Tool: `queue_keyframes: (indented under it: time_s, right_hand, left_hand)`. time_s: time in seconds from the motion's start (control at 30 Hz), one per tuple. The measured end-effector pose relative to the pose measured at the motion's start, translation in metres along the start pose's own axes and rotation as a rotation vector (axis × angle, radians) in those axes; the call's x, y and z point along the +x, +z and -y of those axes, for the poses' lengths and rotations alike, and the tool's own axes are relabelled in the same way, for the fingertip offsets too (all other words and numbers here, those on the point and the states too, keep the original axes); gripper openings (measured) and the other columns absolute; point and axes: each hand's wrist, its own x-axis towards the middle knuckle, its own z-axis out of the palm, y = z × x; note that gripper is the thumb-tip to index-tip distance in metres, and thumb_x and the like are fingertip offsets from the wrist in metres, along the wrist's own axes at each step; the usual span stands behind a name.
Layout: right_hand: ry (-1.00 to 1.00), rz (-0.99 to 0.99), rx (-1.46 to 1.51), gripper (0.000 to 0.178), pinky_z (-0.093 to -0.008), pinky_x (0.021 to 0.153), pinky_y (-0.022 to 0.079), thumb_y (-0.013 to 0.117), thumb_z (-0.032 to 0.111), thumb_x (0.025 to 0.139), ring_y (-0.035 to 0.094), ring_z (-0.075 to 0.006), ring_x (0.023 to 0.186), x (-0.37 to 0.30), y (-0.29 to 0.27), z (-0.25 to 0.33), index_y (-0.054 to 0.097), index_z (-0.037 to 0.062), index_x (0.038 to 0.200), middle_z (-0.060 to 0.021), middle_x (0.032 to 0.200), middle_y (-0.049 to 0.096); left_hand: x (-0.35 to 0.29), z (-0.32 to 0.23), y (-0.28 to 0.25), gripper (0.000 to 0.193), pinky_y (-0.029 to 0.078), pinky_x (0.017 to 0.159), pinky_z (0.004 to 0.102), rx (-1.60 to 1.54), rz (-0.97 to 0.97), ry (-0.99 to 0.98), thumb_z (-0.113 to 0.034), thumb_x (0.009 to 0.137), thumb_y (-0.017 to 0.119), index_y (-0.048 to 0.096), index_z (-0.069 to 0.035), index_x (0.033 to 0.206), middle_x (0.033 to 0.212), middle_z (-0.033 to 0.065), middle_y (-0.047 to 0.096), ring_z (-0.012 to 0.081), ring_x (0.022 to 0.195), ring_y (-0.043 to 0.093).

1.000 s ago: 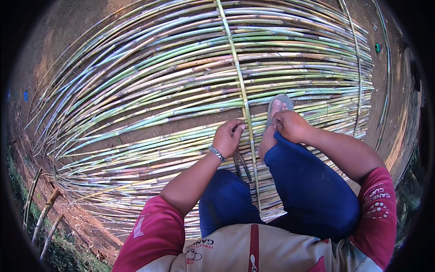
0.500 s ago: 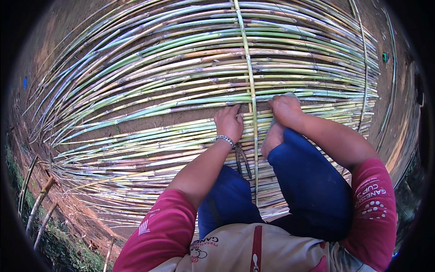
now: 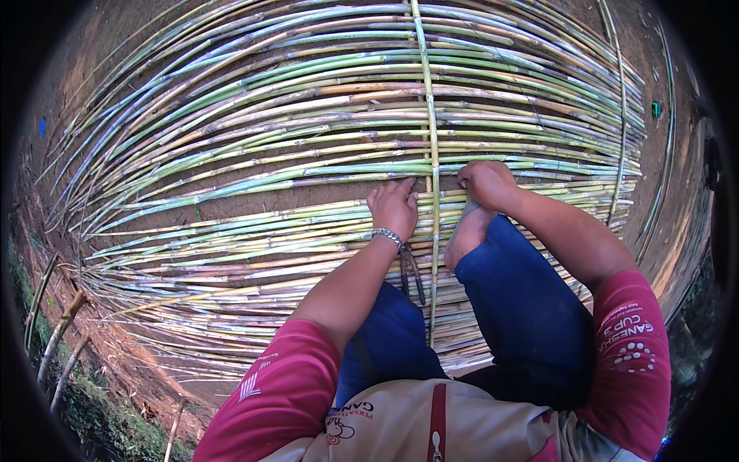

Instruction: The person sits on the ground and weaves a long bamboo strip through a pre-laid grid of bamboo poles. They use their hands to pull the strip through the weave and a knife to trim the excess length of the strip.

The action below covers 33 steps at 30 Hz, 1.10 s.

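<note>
Long jointed green and yellow canes (image 3: 292,115) lie side by side in rows on the ground. A single cane (image 3: 433,146) crosses over them between my hands. My left hand (image 3: 394,208) is closed over the upper edge of the nearer row of canes, just left of the crosspiece; its fingertips are partly hidden. Right of the crosspiece, my right hand (image 3: 489,185) is closed in a pinch above my bare right foot (image 3: 468,235). What it pinches is hidden. Pliers (image 3: 412,273) with dark handles lie on the canes below my left wrist.
Another crosswise cane (image 3: 620,115) lies over the right ends. Loose canes (image 3: 663,146) rest on the soil beyond it, near a small green object (image 3: 656,109). Upright wooden stakes (image 3: 60,339) stand at the lower left beside grass. A strip of bare soil (image 3: 254,208) separates two rows.
The view has shifted slightly, so the crosspiece appears a little further right. Both hands keep nearly the same place and posture, and the pliers stay where they lay.
</note>
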Motion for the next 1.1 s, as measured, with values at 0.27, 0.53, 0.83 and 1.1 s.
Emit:
queue_keyframes:
  time_s: [0.27,0.53,0.83,1.1]
  right_hand:
    - [-0.192,0.024,-0.315,0.024,-0.0487,0.073,0.060,0.058,0.014,0.086,0.074,-0.0389,0.084,0.003,0.002,0.015,0.077,0.0054,0.097,-0.0164,0.090,0.075]
    - [-0.064,0.048,-0.105,0.026,-0.0495,0.082,0.058,0.058,0.013,0.087,0.074,-0.0369,0.094,0.000,-0.014,0.019,0.078,0.0132,0.104,-0.0159,0.096,0.076]
    - [0.099,0.073,-0.033,0.027,-0.0461,0.087,0.057,0.060,0.014,0.089,0.073,-0.0355,0.100,0.003,-0.013,0.024,0.079,0.0202,0.106,-0.0132,0.104,0.077]
    - [0.063,0.114,-0.083,0.023,-0.0468,0.084,0.058,0.059,0.016,0.091,0.074,-0.0339,0.098,0.006,-0.009,0.015,0.078,0.0218,0.102,-0.0115,0.102,0.077]
  left_hand:
    - [-0.001,0.001,0.006,0.031,0.034,0.106,0.0465,-0.031,-0.055,0.000,-0.021,0.092,0.071,0.076,-0.015,0.123,0.100,0.0085,0.069,0.0301,0.106,0.061]
    - [-0.001,0.005,0.007,0.030,0.034,0.104,0.0469,-0.004,-0.085,0.044,-0.021,0.093,0.071,0.075,-0.016,0.122,0.098,0.0084,0.069,0.0300,0.102,0.062]
    - [-0.001,0.006,0.006,0.031,0.034,0.104,0.0466,-0.027,-0.077,0.039,-0.020,0.093,0.070,0.075,-0.016,0.124,0.096,0.0074,0.069,0.0295,0.101,0.062]
    - [0.000,0.006,0.009,0.030,0.034,0.104,0.0463,-0.057,-0.091,0.023,-0.019,0.092,0.072,0.076,-0.015,0.121,0.092,0.0068,0.067,0.0279,0.099,0.063]
